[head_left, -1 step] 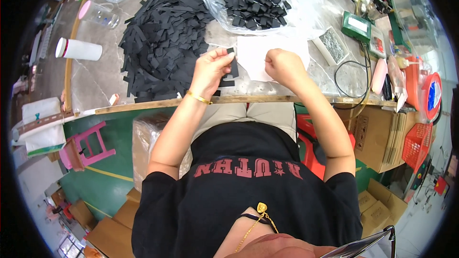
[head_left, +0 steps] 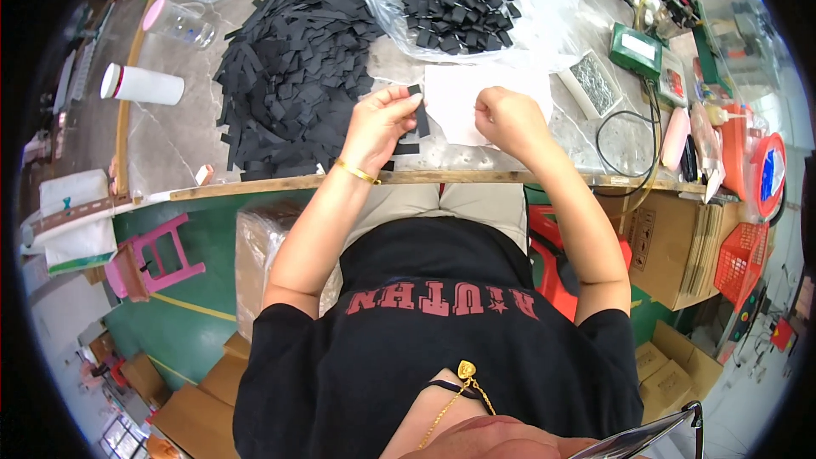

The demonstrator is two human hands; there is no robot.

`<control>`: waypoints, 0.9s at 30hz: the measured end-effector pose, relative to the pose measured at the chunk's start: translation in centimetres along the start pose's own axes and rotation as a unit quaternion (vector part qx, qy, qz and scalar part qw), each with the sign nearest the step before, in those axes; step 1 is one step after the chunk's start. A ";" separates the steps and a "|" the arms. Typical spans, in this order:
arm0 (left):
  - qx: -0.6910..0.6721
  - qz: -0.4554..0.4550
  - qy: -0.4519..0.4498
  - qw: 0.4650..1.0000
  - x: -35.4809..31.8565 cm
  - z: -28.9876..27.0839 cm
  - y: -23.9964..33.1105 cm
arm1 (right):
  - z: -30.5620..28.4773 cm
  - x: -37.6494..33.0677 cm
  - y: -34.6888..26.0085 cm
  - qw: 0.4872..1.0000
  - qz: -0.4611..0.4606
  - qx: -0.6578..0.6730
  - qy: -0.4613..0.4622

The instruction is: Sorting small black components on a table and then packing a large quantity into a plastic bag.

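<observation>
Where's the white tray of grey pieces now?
Head view, right of centre: the white tray lies on the table, right of the white sheet, below-left of the green box.

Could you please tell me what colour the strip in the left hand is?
The strip in the left hand is black; it shows best in the head view.
</observation>
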State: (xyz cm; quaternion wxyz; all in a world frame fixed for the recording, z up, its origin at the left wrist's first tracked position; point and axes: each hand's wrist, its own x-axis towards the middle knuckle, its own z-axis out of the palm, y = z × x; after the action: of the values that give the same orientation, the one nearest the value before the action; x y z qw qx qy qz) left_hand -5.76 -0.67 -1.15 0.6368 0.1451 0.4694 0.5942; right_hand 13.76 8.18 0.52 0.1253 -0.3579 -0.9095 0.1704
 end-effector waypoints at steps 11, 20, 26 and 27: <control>-0.013 -0.027 -0.038 0.999 0.9 2.0 -0.9 | 0.1 -1.4 0.6 0.805 0.263 0.531 -0.025; -0.106 -0.073 -0.054 0.990 1.6 2.4 -1.4 | -0.1 -2.6 -1.0 0.920 0.023 0.378 0.102; -0.089 -0.088 -0.071 0.989 1.0 2.7 -0.9 | -1.5 -2.8 -2.7 0.948 -0.200 0.127 0.212; -0.089 -0.089 -0.072 0.989 0.8 2.8 -0.9 | -1.6 -2.7 -2.8 0.948 -0.199 0.126 0.212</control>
State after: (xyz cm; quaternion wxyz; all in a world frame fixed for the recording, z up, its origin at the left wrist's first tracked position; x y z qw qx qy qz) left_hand -3.17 0.87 -0.66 0.7299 0.0879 0.3789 0.5621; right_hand 14.59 4.74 2.82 0.3910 -0.1791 -0.8856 0.1756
